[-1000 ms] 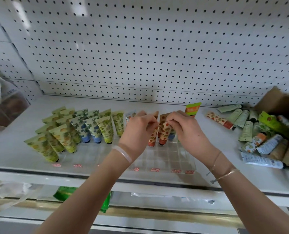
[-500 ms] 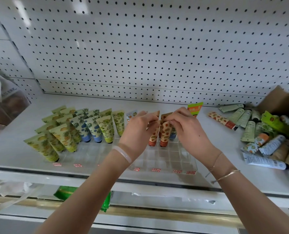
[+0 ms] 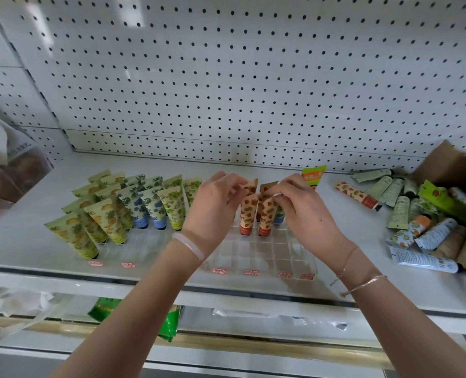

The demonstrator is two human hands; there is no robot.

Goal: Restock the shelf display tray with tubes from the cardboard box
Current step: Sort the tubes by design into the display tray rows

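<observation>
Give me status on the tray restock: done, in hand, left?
Done: green and blue tubes stand in the back-left rows of the display tray. In hand: the left hand and right hand each pinch the tops of orange tubes standing mid-tray. Left: the front cells are bare, and loose tubes lie on the shelf by the cardboard box.

A white shelf (image 3: pixel 22 236) carries a clear, compartmented display tray (image 3: pixel 253 257) at its centre. To the right, loose tubes (image 3: pixel 357 193) lie scattered flat, reaching a cardboard box (image 3: pixel 455 165) at the edge.
</observation>
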